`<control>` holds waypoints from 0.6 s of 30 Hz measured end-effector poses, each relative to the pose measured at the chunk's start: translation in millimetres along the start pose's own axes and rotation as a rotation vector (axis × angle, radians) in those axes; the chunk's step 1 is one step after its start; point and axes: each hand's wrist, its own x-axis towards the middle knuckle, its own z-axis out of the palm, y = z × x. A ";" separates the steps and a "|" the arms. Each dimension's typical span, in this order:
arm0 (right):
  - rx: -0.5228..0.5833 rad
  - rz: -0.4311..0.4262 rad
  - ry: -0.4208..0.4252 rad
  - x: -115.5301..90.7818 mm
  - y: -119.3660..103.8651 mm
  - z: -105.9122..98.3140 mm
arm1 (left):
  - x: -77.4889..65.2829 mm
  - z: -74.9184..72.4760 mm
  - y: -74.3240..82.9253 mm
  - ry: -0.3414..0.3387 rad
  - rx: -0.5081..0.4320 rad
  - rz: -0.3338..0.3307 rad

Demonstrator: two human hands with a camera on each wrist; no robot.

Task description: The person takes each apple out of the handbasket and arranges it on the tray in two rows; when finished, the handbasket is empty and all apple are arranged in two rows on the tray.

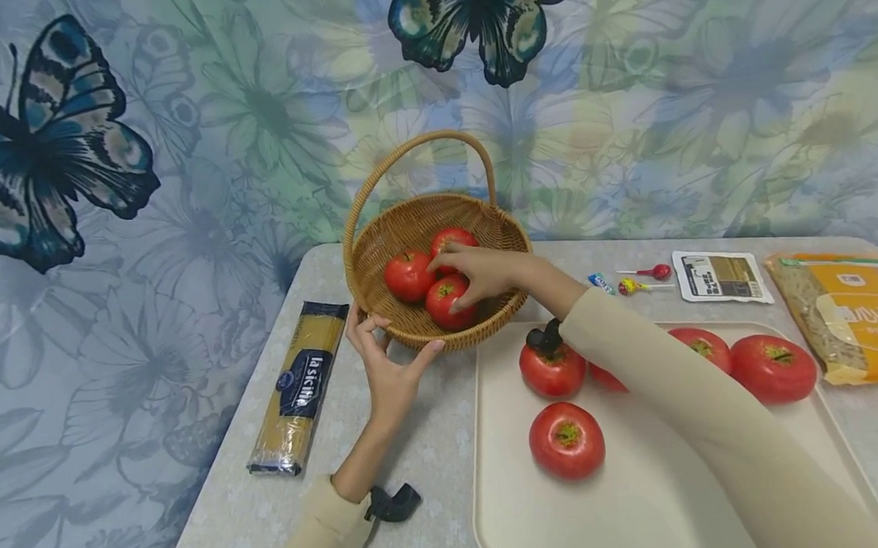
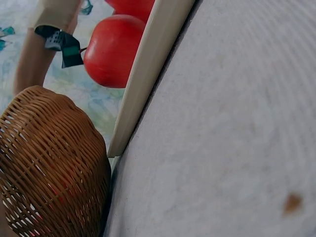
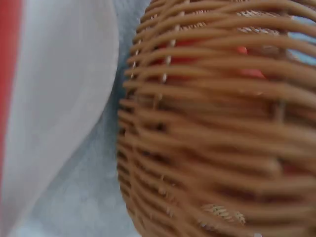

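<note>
A brown wicker basket (image 1: 413, 339) with a tall arched handle leans toward me at the back of the table. Three red apples lie inside it: a left apple (image 1: 408, 277), a back apple (image 1: 454, 237) and a front apple (image 1: 442, 299). My left hand (image 1: 388, 376) holds the basket low at its front left, thumb and fingers spread along the rim. Reaching inside from the right, my right hand (image 1: 483, 270) has its fingers and thumb bent over the front apple. In the right wrist view, the woven basket side (image 3: 212, 128) hides that hand.
A cream tray (image 1: 644, 495) with several apples (image 1: 567, 441) stands at the right, partly under my right sleeve. Left of the basket lies a spaghetti pack (image 1: 299, 389). Lollipops (image 1: 660, 271), a white pouch (image 1: 721, 276) and an orange grain bag (image 1: 851, 319) line the back right.
</note>
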 end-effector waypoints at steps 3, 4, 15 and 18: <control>-0.043 0.007 -0.027 6.4 -0.9 4.2 | -0.1 -0.1 -14.0 0.010 0.009 -0.001; -0.062 0.010 -0.034 8.1 -1.2 5.5 | -0.2 -0.2 -17.7 0.014 0.012 -0.001; -0.081 -0.034 0.000 2.7 -3.4 3.3 | 0.0 -1.0 7.8 -0.014 -0.006 0.011; -0.081 -0.093 0.080 -5.9 -6.4 -3.3 | 0.0 -2.7 7.2 -0.012 -0.002 0.007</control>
